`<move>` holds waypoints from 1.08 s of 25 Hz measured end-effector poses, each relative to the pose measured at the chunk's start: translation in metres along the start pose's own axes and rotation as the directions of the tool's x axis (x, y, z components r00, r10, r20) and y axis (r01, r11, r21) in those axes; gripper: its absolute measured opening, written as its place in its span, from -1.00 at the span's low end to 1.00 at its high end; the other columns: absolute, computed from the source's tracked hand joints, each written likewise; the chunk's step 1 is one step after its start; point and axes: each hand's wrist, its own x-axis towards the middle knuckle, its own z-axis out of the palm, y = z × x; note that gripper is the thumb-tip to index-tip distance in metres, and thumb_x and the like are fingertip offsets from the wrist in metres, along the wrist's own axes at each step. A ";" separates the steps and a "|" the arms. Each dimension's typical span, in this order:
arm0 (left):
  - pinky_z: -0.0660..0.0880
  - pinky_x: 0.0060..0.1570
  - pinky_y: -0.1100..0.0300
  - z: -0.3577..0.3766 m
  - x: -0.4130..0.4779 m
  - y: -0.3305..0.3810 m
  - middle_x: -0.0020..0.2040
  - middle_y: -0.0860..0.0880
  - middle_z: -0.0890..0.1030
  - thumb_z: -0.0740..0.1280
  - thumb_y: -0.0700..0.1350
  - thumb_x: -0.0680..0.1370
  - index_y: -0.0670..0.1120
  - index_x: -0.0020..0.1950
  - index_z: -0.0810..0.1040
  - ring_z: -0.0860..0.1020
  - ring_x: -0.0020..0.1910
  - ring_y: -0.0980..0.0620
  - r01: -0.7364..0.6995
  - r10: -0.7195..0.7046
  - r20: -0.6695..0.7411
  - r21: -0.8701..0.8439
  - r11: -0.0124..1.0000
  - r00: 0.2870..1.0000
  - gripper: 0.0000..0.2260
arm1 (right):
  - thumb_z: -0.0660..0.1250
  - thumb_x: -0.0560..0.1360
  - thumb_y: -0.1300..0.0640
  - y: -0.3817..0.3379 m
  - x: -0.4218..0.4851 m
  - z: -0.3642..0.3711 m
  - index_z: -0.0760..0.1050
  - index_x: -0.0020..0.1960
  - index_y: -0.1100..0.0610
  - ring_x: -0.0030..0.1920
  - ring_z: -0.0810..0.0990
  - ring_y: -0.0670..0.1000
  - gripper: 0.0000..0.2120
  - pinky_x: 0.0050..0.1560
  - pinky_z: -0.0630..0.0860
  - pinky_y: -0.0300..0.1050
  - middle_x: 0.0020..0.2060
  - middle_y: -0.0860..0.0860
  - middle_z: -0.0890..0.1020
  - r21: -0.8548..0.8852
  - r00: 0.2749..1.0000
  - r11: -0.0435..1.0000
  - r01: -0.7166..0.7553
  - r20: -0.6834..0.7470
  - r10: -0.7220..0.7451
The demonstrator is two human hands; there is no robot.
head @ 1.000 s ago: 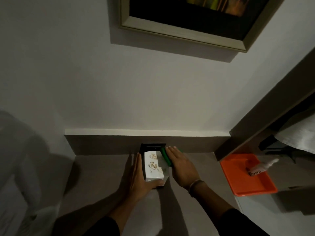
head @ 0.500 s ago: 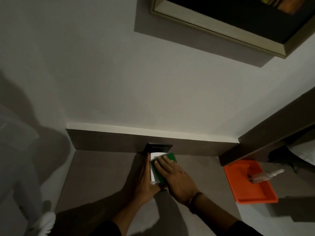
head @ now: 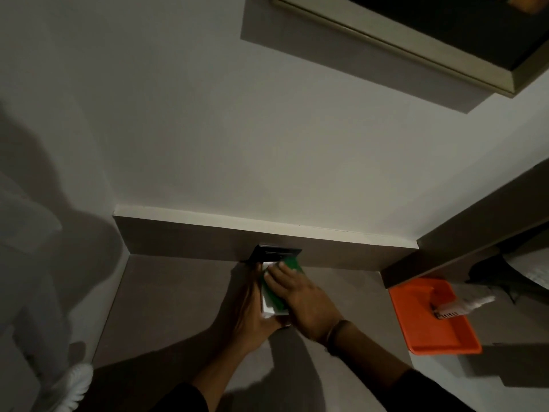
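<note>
A white box (head: 269, 310) lies on the grey-brown counter (head: 178, 298), its far end in front of a black wall plate (head: 274, 253). My left hand (head: 248, 310) holds the box along its left side, thumb under the near end. My right hand (head: 300, 295) lies flat on a green pad (head: 292, 263) and presses it onto the top of the box. The hands hide most of the box and the pad.
An orange tray (head: 427, 328) with a white tube (head: 463, 304) in it sits on the counter at the right. A brown ledge (head: 208, 236) runs along the back wall. A framed picture (head: 416, 34) hangs above. A white brush head (head: 74, 382) shows at lower left.
My right hand has moved from the right side of the box onto its top, bringing the green pad with it. The view has shifted left and tilted.
</note>
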 end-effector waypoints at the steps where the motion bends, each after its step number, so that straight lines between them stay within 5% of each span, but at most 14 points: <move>1: 0.10 0.67 -0.02 -0.004 -0.004 -0.001 0.70 -0.27 0.14 0.52 -0.19 0.53 -0.20 0.67 0.03 0.17 0.69 -0.21 0.070 -0.071 0.026 0.018 0.997 0.997 -0.13 | 0.28 0.57 0.18 -0.005 -0.019 0.003 0.05 0.62 -0.02 0.61 0.00 0.08 -0.29 0.58 -0.01 0.09 0.62 0.02 0.11 -0.004 0.998 0.998 0.066 0.006 -0.066; 5: 0.06 0.65 0.16 -0.015 -0.024 -0.003 0.72 0.10 0.03 0.61 -0.04 0.46 0.08 0.71 -0.05 0.06 0.68 0.15 -0.124 0.125 -0.002 -0.146 0.982 0.992 0.04 | 0.18 0.53 0.35 0.017 -0.084 0.003 -0.04 0.62 -0.10 0.62 -0.08 0.02 -0.21 0.59 0.00 0.10 0.63 -0.08 0.00 -0.013 0.996 0.997 0.082 0.029 -0.082; 8: 0.38 0.56 0.13 -0.002 -0.021 0.008 0.57 0.15 0.35 0.74 0.07 0.27 0.05 0.68 0.12 0.34 0.45 0.41 -0.117 0.119 -0.006 -0.248 0.962 0.993 0.15 | 0.13 0.49 0.40 0.045 -0.057 0.000 0.04 0.62 -0.07 0.62 0.02 0.09 -0.22 0.54 0.23 0.17 0.62 -0.02 0.11 0.031 0.994 0.993 -0.113 -0.007 0.113; 12: 0.12 0.62 0.16 -0.020 -0.023 0.000 0.67 0.21 0.08 0.65 0.25 0.28 0.25 0.67 -0.08 0.08 0.61 0.25 -0.073 0.082 0.032 -0.221 0.972 0.996 0.19 | 0.22 0.54 0.33 0.034 0.011 -0.008 0.08 0.62 -0.01 0.60 0.11 0.15 -0.28 0.54 0.23 0.21 0.61 0.05 0.16 0.081 0.990 0.987 -0.140 -0.013 0.142; 14: 0.18 0.66 0.02 -0.009 -0.013 0.000 0.72 -0.03 0.15 0.63 0.15 0.38 0.36 0.61 -0.19 0.15 0.66 0.06 -0.075 0.080 0.040 -0.123 0.990 0.996 0.13 | 0.30 0.57 0.17 0.007 0.009 -0.002 0.08 0.62 0.00 0.60 0.10 0.16 -0.30 0.58 0.11 0.16 0.61 0.06 0.17 0.004 1.000 1.000 -0.011 -0.005 0.011; 15: 0.29 0.63 -0.11 0.008 0.002 0.009 0.68 -0.18 0.28 0.60 -0.02 0.49 0.28 0.65 -0.14 0.28 0.64 -0.11 -0.092 0.078 -0.120 -0.115 0.989 0.990 0.05 | 0.27 0.58 0.14 -0.005 -0.005 0.001 0.09 0.61 0.00 0.60 0.09 0.16 -0.34 0.58 0.08 0.14 0.61 0.06 0.17 -0.012 0.998 0.997 0.071 -0.002 -0.071; 17: 0.51 0.45 -0.24 0.037 0.004 0.019 0.48 -0.30 0.53 0.48 -0.25 0.58 -0.12 0.66 0.19 0.55 0.44 -0.28 -0.031 0.007 -0.150 -0.161 0.986 0.989 -0.27 | 0.16 0.58 0.22 -0.011 -0.045 0.007 0.10 0.61 -0.02 0.61 0.06 0.13 -0.37 0.59 0.05 0.16 0.62 0.02 0.15 0.009 0.988 0.988 0.155 0.002 -0.155; 18: 0.57 0.39 -0.24 0.033 0.003 0.012 0.43 -0.21 0.59 0.53 -0.22 0.54 -0.07 0.62 0.30 0.62 0.38 -0.19 -0.015 0.019 0.011 -0.295 0.955 1.000 -0.30 | 0.12 0.56 0.26 -0.005 -0.063 0.008 0.07 0.62 -0.04 0.62 0.01 0.10 -0.33 0.59 0.04 0.16 0.63 -0.02 0.11 0.011 0.990 0.990 0.142 0.014 -0.142; 19: 0.60 0.37 -0.22 0.019 -0.005 -0.004 0.42 -0.08 0.59 0.63 -0.10 0.46 0.10 0.60 0.30 0.61 0.37 -0.05 -0.014 0.036 0.125 -0.174 0.985 0.991 -0.20 | 0.07 0.53 0.27 0.006 -0.076 0.007 0.03 0.62 -0.07 0.63 -0.03 0.07 -0.30 0.59 0.05 0.15 0.63 -0.05 0.06 0.010 0.994 0.995 0.103 0.021 -0.103; 20: 0.59 0.38 -0.20 0.006 -0.011 -0.016 0.44 0.02 0.56 0.70 0.03 0.35 0.22 0.60 0.25 0.57 0.40 0.06 -0.068 0.065 -0.045 -0.077 0.995 0.997 -0.06 | 0.01 0.50 0.26 0.018 -0.083 0.004 0.02 0.62 -0.09 0.63 -0.05 0.06 -0.29 0.59 0.08 0.15 0.63 -0.06 0.05 0.023 0.999 0.999 0.037 0.019 -0.037; 23: 0.43 0.56 -0.11 -0.007 -0.022 -0.004 0.59 0.08 0.39 0.74 0.10 0.25 0.12 0.66 0.15 0.40 0.54 0.14 -0.105 0.108 -0.001 -0.222 0.969 0.994 0.12 | 0.01 0.50 0.30 0.042 -0.050 -0.002 0.10 0.61 -0.03 0.61 0.04 0.10 -0.30 0.53 0.25 0.18 0.62 -0.01 0.15 0.076 0.992 0.989 -0.125 -0.011 0.126; 25: 0.18 0.64 0.06 -0.003 -0.019 0.000 0.65 0.19 0.15 0.70 0.17 0.28 0.16 0.69 0.01 0.17 0.61 0.20 -0.140 0.148 0.015 -0.251 0.958 0.989 0.18 | 0.10 0.48 0.33 0.041 -0.004 -0.010 0.14 0.60 0.01 0.60 0.11 0.15 -0.29 0.50 0.28 0.20 0.60 0.04 0.20 0.121 0.987 0.980 -0.155 -0.012 0.158; 27: 0.16 0.60 0.11 -0.005 -0.019 -0.010 0.66 0.20 0.09 0.67 0.23 0.30 0.19 0.69 -0.01 0.11 0.61 0.21 -0.094 0.098 0.004 -0.234 0.968 0.995 0.16 | 0.20 0.50 0.28 0.029 0.027 -0.011 0.16 0.60 0.04 0.59 0.13 0.20 -0.31 0.52 0.25 0.24 0.60 0.09 0.21 0.111 0.993 0.987 -0.117 0.008 0.117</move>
